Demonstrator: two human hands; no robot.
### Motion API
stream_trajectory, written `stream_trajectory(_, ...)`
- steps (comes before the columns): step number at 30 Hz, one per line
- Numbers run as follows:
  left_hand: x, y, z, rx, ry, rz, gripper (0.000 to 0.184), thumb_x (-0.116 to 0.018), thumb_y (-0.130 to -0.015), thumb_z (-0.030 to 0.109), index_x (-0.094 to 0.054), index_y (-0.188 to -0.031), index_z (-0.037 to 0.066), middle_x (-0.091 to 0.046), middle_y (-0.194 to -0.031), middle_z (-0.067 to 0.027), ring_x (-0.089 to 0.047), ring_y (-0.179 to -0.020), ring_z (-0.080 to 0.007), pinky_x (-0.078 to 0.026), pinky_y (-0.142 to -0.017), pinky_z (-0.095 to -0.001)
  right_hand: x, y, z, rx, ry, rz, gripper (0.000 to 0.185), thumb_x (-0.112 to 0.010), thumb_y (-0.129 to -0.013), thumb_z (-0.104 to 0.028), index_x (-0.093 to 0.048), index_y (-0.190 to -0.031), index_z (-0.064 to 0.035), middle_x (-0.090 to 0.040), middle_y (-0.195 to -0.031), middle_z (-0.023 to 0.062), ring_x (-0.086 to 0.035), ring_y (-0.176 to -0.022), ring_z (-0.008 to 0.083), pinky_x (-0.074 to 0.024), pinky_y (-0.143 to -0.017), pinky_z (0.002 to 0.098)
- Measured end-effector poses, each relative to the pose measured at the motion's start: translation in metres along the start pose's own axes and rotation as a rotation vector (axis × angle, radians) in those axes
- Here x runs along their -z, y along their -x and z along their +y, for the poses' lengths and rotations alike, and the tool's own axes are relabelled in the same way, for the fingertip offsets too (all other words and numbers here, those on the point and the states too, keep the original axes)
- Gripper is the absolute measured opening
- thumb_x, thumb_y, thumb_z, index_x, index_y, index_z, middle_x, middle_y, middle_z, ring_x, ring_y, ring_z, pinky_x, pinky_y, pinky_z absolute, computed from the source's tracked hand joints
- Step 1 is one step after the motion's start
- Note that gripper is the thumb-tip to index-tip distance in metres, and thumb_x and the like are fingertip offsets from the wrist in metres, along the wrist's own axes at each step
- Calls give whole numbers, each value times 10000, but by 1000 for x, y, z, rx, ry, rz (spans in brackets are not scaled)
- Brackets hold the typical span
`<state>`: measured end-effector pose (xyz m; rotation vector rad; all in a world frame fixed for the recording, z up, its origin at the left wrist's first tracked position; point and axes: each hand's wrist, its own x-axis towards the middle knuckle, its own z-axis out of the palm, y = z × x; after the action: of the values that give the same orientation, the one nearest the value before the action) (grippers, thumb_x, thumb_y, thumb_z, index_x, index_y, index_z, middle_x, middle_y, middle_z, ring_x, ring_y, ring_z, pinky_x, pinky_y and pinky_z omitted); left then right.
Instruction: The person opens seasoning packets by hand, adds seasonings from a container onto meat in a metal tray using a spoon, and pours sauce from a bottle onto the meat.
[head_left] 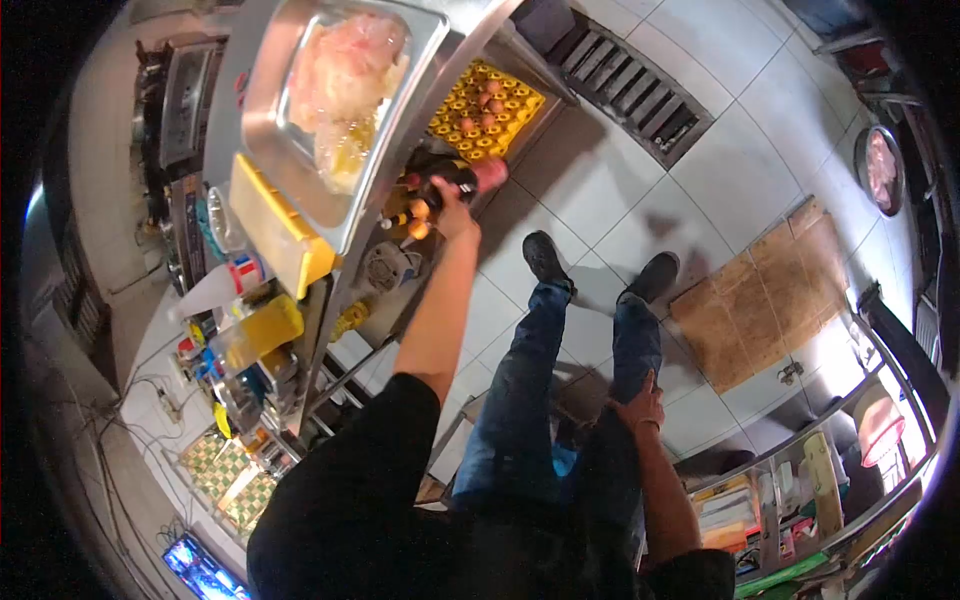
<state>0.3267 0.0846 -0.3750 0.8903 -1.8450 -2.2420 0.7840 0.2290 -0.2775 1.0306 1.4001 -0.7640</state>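
My left hand (453, 208) reaches into the lower shelf beneath the steel counter, its fingers closed round a dark bottle (462, 180) with a reddish-pink end. Beside that hand, several other bottles with orange caps (419, 210) stand close together. Just beyond them, a yellow egg tray (465, 125) carries several brown eggs (488, 103). My right hand (640, 405) rests on my right leg near the knee, fingers apart, with nothing in it.
On the counter, a steel tray (258, 110) holds raw, pale-pink meat (345, 85), beside a yellow-edged board (280, 225). A floor drain grate (630, 85) and brown cardboard (765, 295) lie on the tiles. A bowl of meat (882, 172) sits at right.
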Motion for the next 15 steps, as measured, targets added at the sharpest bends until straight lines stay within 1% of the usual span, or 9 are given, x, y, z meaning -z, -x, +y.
stream_trajectory(4, -35, -123, -2, -104, -51, 67, 661, -682, -883, 490, -398, -1257, 25, -551, -1170, -107, -596, -943, -228, -509, -810, -397, -17, -2, -7, -16, 6, 146, 1219, -808, -674, -587, -93, -1561, -155, -411, -1407, 255, -551, -1179, 424, -491, -962, 491)
stream_trajectory(5, -35, -156, -4, -112, -116, 97, 698, -674, -883, 503, -370, -1286, 21, -539, -1199, -119, -598, -953, -242, -509, -804, -409, -18, -2, -8, -5, 8, 201, 1197, -823, -661, -558, -142, -1555, -145, -440, -1371, 244, -586, -1115, 430, -502, -921, 501)
stream_trajectory(7, -24, -214, -10, -128, -419, 181, 771, -659, -884, 527, -315, -1343, 13, -514, -1257, -144, -602, -973, -270, -510, -791, -433, -17, -2, -11, -8, -16, 195, 1180, -820, -669, -558, -158, -1552, -142, -413, -1402, 262, -567, -1146, 438, -497, -933, 505)
stream_trajectory(8, -20, -236, -11, -150, -697, 211, 807, -651, -884, 540, -288, -1372, 9, -502, -1286, -156, -604, -983, -284, -510, -784, -445, -16, -3, -12, -2, -36, 191, 1164, -818, -676, -559, -173, -1550, -139, -387, -1433, 280, -548, -1176, 446, -491, -945, 509)
stream_trajectory(9, -17, -255, -12, -136, -1258, 215, 844, -643, -884, 552, -260, -1401, 5, -489, -1314, -168, -606, -993, -298, -511, -778, -456, -14, -2, -15, -14, -32, 188, 1164, -818, -676, -559, -173, -1550, -139, -387, -1433, 280, -548, -1176, 446, -491, -945, 509)
stream_trajectory(10, -21, -267, -7, -123, -2021, 160, 881, -635, -884, 565, -232, -1429, 2, -477, -1343, -181, -608, -1002, -312, -511, -771, -468, -12, 1, -17, -19, -68, 189, 1146, -819, -673, -554, -197, -1543, -142, -396, -1426, 277, -547, -1175, 449, -489, -942, 510)
stream_trajectory(11, -26, -274, -6, -100, -2495, 47, 919, -628, -884, 577, -205, -1458, -2, -465, -1372, -193, -610, -1012, -326, -511, -765, -480, -10, 1, -20, -20, -105, 197, 1129, -821, -670, -549, -220, -1536, -144, -406, -1419, 274, -546, -1174, 452, -487, -938, 511)
stream_trajectory(13, -29, -296, -5, -21, -2786, -37, 993, -612, -884, 602, -150, -1515, -10, -440, -1429, -217, -614, -1032, -353, -512, -752, -504, -10, -2, -24, -26, -94, 231, 1122, -818, -668, -555, -229, -1534, -153, -419, -1408, 269, -548, -1170, 453, -487, -932, 512)
stream_trajectory(15, -8, -341, -18, 95, -2853, -29, 975, -593, -912, 568, -97, -1539, 10, -465, -1420, -203, -613, -1042, -358, -515, -729, -516, -13, -1, -23, -39, -84, 257, 1114, -816, -667, -562, -237, -1531, -162, -432, -1397, 264, -550, -1166, 454, -487, -926, 513)
